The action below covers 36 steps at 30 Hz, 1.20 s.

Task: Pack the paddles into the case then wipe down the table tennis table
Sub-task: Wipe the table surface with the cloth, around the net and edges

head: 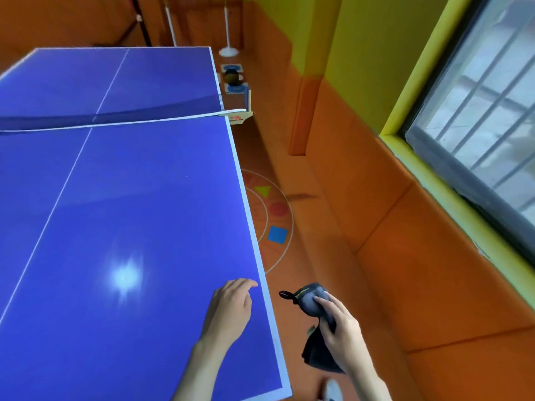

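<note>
The blue table tennis table (124,198) fills the left of the view, with its net (115,114) stretched across the far half. My left hand (231,308) hovers over the table's near right corner, fingers loosely curled, holding nothing. My right hand (338,328) is off the table's right side above the floor. It grips a dark grey paddle case (311,302) with a yellow-green trim and a black loop at its end. The case's lower part hangs below the hand. No paddle is visible.
An orange floor aisle (318,227) with painted circles and shapes runs between the table and the padded orange wall (405,256). A white stand base (228,50) and a small box with a dark ball (233,76) sit past the net post. A barred window (486,96) is at right.
</note>
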Tool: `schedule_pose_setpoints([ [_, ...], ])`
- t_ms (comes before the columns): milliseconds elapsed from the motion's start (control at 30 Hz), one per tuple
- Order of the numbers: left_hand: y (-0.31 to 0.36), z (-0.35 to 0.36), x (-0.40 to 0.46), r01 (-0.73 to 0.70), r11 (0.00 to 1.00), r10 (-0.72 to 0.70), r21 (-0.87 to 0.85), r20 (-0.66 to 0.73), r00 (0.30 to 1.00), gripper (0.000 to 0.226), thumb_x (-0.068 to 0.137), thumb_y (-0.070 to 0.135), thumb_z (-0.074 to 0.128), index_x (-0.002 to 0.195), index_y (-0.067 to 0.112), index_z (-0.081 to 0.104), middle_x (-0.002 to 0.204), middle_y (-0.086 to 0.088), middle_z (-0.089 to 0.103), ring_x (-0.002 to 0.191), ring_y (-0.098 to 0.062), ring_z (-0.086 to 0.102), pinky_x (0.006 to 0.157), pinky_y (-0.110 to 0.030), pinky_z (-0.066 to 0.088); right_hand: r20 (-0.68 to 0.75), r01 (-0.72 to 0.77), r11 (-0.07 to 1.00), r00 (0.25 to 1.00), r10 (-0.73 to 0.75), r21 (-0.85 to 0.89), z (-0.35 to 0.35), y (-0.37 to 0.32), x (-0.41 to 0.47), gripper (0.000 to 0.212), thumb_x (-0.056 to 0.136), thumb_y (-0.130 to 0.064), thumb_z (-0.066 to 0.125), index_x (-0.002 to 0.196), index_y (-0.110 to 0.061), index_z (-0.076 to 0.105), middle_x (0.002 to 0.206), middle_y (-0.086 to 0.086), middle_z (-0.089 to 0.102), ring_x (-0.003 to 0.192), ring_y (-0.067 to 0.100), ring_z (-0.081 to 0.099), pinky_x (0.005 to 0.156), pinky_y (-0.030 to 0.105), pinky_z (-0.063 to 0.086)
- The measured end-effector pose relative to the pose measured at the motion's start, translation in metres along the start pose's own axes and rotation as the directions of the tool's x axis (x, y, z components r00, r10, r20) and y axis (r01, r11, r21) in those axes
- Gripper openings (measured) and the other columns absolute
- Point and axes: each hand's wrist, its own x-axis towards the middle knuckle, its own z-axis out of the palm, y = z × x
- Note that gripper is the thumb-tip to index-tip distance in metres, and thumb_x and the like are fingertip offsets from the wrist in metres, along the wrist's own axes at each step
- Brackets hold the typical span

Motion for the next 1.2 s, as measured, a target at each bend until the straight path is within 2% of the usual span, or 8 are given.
schedule_pose_setpoints([
  [167,0.056,0.036,0.027,0.089,0.996,-0.091,-0.018,-0.102,0.991,0.037,0.106,0.012,0.044,0.135,0.028,0.062,0.132,0.015,0.063,0.122,-0.01,0.056,0.101,-0.025,0.044,0.058,0.118,0.992,0.991,-0.121,0.054,-0.062,0.036,0.054,0.056,0.09,0.004,0.07,0.128,-0.036,0.071,0.146,-0.02,0.056,0.135,-0.013,0.046,0.107,0.005,0.033],
  [367,0.108,0.051,0.064,0.179,0.984,-0.18,-0.021,-0.196,0.964,0.033,0.103,0.011,0.052,0.13,0.025,0.065,0.128,0.011,0.066,0.118,-0.012,0.061,0.097,-0.029,0.049,0.146,0.2,0.976,0.967,-0.211,0.084,-0.109,0.058,0.122,0.055,0.088,0.006,0.07,0.127,-0.032,0.072,0.145,-0.025,0.053,0.133,-0.017,0.045,0.108,0.005,0.034],
  [500,0.125,0.051,0.088,0.256,0.967,-0.246,0.012,-0.24,0.939,0.034,0.103,0.011,0.052,0.131,0.025,0.065,0.129,0.012,0.065,0.117,-0.014,0.06,0.095,-0.028,0.046,0.226,0.247,0.959,0.935,-0.274,0.141,-0.108,0.053,0.178,0.052,0.089,0.003,0.068,0.128,-0.031,0.072,0.147,-0.018,0.057,0.137,-0.006,0.05,0.112,0.015,0.039],
  [600,0.116,0.054,0.11,0.305,0.952,-0.286,0.027,-0.284,0.915,0.033,0.1,0.01,0.055,0.126,0.025,0.067,0.125,0.014,0.067,0.115,-0.014,0.061,0.092,-0.03,0.046,0.279,0.303,0.938,0.898,-0.34,0.168,-0.091,0.045,0.227,0.05,0.089,0.001,0.069,0.128,-0.03,0.072,0.147,-0.01,0.06,0.137,0.003,0.054,0.114,0.024,0.043],
  [767,0.079,0.057,0.164,0.415,0.91,-0.393,-0.025,-0.372,0.841,0.031,0.095,0.006,0.06,0.118,0.025,0.069,0.115,0.015,0.069,0.105,-0.014,0.064,0.083,-0.036,0.053,0.386,0.355,0.914,0.829,-0.405,0.197,-0.053,0.024,0.318,0.048,0.09,-0.002,0.07,0.129,-0.03,0.071,0.146,-0.009,0.06,0.138,0.005,0.054,0.115,0.022,0.041],
  [867,0.055,0.055,0.204,0.483,0.873,-0.474,-0.073,-0.363,0.802,0.026,0.095,0.007,0.06,0.113,0.024,0.069,0.11,0.013,0.069,0.102,-0.017,0.065,0.076,-0.038,0.054,0.415,0.362,0.911,0.811,-0.412,0.197,-0.035,0.01,0.372,0.049,0.091,-0.002,0.071,0.129,-0.032,0.071,0.147,-0.011,0.06,0.138,0.002,0.053,0.113,0.013,0.036],
  [1067,0.023,0.024,0.279,0.549,0.827,-0.551,-0.121,-0.363,0.751,0.026,0.102,0.017,0.051,0.122,0.028,0.065,0.12,0.017,0.065,0.108,-0.013,0.061,0.083,-0.031,0.051,0.414,0.369,0.89,0.789,-0.453,0.269,-0.005,-0.027,0.461,0.055,0.087,0.008,0.072,0.126,-0.03,0.072,0.141,-0.018,0.063,0.135,0.001,0.056,0.114,0.022,0.041],
  [1200,0.008,0.004,0.321,0.594,0.788,-0.606,-0.162,-0.379,0.7,0.028,0.103,0.017,0.05,0.125,0.028,0.065,0.123,0.017,0.064,0.11,-0.011,0.061,0.084,-0.028,0.05,0.409,0.345,0.888,0.795,-0.448,0.302,0.025,-0.05,0.512,0.053,0.085,0.008,0.075,0.123,-0.029,0.074,0.14,-0.014,0.065,0.133,0.002,0.057,0.111,0.017,0.041],
])
